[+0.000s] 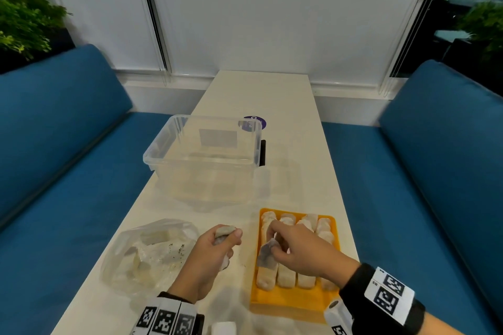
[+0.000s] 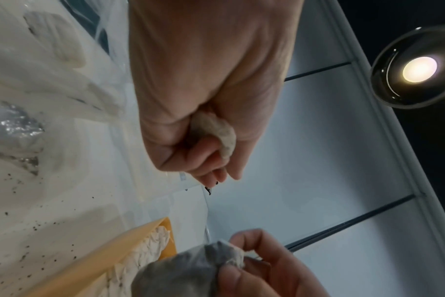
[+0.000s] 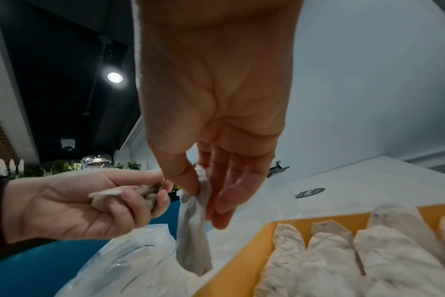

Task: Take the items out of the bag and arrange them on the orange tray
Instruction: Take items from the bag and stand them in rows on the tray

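While my left hand (image 1: 215,250) is clenching one limp piece (image 1: 224,230), my right hand (image 1: 302,249) is pinching another piece's (image 1: 265,253) top at the tray's (image 1: 292,302) nine o'clock, soft and floppy.

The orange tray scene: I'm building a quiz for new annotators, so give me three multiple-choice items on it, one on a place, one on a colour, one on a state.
1. Where does the clear plastic bag lie?
A. left of the orange plastic tray
B. inside the clear plastic box
C. on the blue bench

2. What colour are the bench cushions?
A. red
B. blue
C. grey

3. What is the right hand doing?
A. resting flat
B. pinching a limp grey-white strip
C. lifting the box

Key: 1 A, the bag lies on the table left of the tray. 2 B, the cushions are blue. 3 B, the right hand pinches the strip; the left hand grips another piece.
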A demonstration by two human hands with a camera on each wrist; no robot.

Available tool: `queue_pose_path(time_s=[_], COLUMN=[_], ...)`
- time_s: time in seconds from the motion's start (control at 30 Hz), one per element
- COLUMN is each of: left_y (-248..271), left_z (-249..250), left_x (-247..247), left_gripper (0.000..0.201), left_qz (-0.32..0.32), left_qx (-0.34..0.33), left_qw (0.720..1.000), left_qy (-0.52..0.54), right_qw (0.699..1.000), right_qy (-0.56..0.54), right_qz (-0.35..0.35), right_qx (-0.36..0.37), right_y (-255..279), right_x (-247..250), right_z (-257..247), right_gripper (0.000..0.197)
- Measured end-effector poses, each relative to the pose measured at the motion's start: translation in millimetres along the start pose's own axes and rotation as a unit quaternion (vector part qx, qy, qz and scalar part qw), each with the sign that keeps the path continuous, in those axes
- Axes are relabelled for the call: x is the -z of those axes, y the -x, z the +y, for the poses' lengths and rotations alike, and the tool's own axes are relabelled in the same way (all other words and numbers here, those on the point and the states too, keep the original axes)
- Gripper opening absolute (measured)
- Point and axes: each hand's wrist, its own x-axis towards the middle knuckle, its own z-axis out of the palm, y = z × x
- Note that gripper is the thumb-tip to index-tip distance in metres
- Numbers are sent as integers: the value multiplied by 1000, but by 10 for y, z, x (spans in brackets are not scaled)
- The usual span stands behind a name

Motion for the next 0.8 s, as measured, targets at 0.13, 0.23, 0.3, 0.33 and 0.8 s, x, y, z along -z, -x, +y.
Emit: queue_pose_path(time_s=[0.13, 0.23, 0.3, 0.33, 0.8], left_y=[-3, 3, 4, 3, 0], left_z=[-25, -24, -16, -12, 25], left_x=[33, 37, 33, 31, 35], left_gripper=[8, 7, 7, 7, 8], left_qz=[2, -7, -11, -11, -12], left_qx=[17, 23, 27, 28, 37], left_qw=[1000, 1000, 1000, 999, 999], left_qy=[6, 12, 13, 14, 7], right_qw=[999, 998, 997, 997, 997], right_qy=[25, 44, 41, 39, 38], right_qz=[5, 27, 48, 51, 56], right_qx=[23, 45, 37, 34, 34], right_y=[22, 15, 13, 10, 49], right_x=[8, -9, -21, -30, -133], right_z=[36, 68, 94, 105, 81], right_gripper=[22, 25, 25, 25, 18])
